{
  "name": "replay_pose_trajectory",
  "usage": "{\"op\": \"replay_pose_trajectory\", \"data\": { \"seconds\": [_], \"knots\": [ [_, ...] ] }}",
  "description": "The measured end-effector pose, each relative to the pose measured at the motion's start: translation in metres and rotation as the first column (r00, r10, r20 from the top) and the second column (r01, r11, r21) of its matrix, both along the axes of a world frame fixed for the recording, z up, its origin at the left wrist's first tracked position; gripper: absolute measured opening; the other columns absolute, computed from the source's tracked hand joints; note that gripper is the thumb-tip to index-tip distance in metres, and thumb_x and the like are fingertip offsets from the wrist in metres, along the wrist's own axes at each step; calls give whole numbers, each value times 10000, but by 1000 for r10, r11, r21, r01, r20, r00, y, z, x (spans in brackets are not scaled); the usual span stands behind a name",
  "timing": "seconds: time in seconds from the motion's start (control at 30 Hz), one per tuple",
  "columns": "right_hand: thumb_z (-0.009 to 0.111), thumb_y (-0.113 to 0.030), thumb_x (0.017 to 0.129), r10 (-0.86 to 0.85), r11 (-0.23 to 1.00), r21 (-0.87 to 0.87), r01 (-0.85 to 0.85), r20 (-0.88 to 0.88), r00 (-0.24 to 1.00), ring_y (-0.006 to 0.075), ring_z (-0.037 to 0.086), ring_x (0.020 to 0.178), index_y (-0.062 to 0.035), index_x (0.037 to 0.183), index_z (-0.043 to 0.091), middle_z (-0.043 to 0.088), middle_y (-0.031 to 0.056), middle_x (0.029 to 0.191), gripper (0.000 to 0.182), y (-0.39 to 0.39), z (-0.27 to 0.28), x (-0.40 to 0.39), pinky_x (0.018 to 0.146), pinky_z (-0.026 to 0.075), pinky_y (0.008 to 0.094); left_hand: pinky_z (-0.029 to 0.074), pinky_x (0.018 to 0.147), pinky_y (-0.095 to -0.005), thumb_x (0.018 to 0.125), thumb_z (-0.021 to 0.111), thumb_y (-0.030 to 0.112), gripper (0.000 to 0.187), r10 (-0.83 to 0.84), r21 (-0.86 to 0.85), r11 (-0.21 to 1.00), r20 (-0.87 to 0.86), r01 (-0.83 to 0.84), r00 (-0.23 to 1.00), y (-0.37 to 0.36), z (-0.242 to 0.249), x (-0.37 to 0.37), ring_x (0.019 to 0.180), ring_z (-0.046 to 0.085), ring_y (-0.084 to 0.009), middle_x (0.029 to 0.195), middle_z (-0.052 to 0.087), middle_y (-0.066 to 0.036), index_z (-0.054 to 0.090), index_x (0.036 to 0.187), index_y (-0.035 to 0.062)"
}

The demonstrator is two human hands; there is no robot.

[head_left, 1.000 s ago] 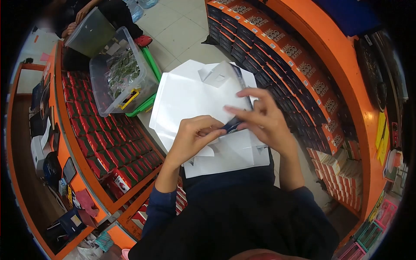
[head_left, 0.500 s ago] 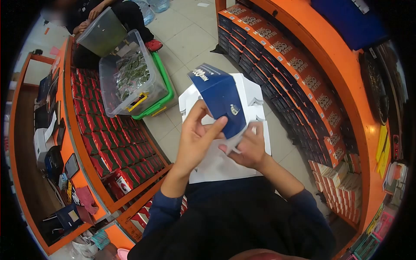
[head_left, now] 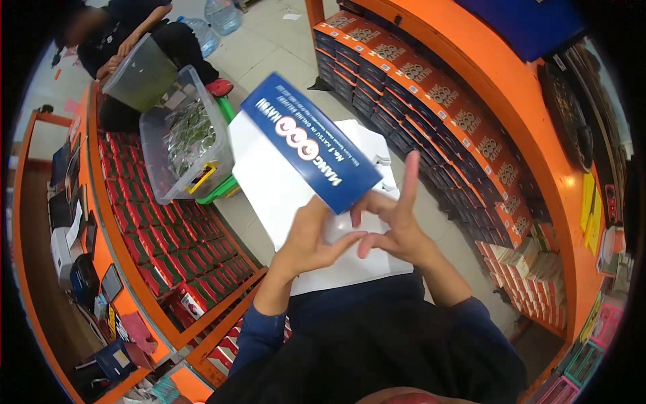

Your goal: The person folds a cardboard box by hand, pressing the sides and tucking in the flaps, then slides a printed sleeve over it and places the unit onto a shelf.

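Note:
A blue folding carton [head_left: 309, 145] with white and red lettering is tilted in front of me, its long printed side turned up. My left hand [head_left: 308, 241] grips its near end from the left, thumb stretched toward the right hand. At the same end is my right hand [head_left: 400, 232], its index finger pointing up and thumb spread apart. Its other fingers lie close to the carton's end; whether they press a flap is hidden. Under the carton, a stack of flat white card blanks [head_left: 262, 185] lies over my lap.
Stacked dark carton boxes with orange tops [head_left: 441, 94] fill the right shelf. Red and green packs [head_left: 182, 252] stand in rows at left. A clear tub [head_left: 151, 161] of leafy packets is at upper left. Beside it sits another person [head_left: 182, 44] with a translucent bin.
The carton has turned so its lettered side faces up and its far end points left. My right hand's fingers have spread, with the index finger raised. The view has shifted slightly.

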State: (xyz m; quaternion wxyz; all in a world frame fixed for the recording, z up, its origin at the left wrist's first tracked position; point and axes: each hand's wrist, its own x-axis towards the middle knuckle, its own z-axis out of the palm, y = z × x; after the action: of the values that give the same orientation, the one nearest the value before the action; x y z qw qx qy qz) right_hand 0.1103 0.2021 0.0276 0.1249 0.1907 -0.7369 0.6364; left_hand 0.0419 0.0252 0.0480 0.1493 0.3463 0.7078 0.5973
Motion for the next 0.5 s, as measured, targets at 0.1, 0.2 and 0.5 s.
{"op": "replay_pose_trajectory", "data": {
  "seconds": [0.1, 0.2, 0.5],
  "knots": [
    [700, -455, 867, -187, 893, -361, 270, 249, 950, 149, 561, 719, -23, 1536, -90, 590, 83, 860, 1122, 2, -14, 27, 805, 461, 295, 480, 972, -426, 740, 710, -27, 339, -94, -172, 984, -300, 43, 949, -32, -28, -18, 985, 668, -306, 993, 676, -127, 683, 1068, 56],
    [731, -333, 871, -509, 753, -285, 593, 319, 799, 159, 564, 770, -10, 1531, 155, 584, 111, 998, 935, 29, -18, 31, 849, 445, 301, 357, 1099, -544, 706, 676, -56, 380, -341, -521, 852, -481, 50, 808, -61, -25, -17, 1144, 597, -281, 1055, 673, -100, 718, 1037, 127],
    [717, -124, 833, -297, 913, 366, 180, 296, 908, 213, 539, 1072, 13, 1157, 614, 564, 120, 1157, 366, 63, -4, -40, 939, 408, 289, 286, 1134, -403, 844, 718, 135, 666, 415, -122, 891, -174, -437, 893, -66, -27, -43, 1359, 398, -305, 1462, 441, -192, 438, 1432, -4]
  ]
}}
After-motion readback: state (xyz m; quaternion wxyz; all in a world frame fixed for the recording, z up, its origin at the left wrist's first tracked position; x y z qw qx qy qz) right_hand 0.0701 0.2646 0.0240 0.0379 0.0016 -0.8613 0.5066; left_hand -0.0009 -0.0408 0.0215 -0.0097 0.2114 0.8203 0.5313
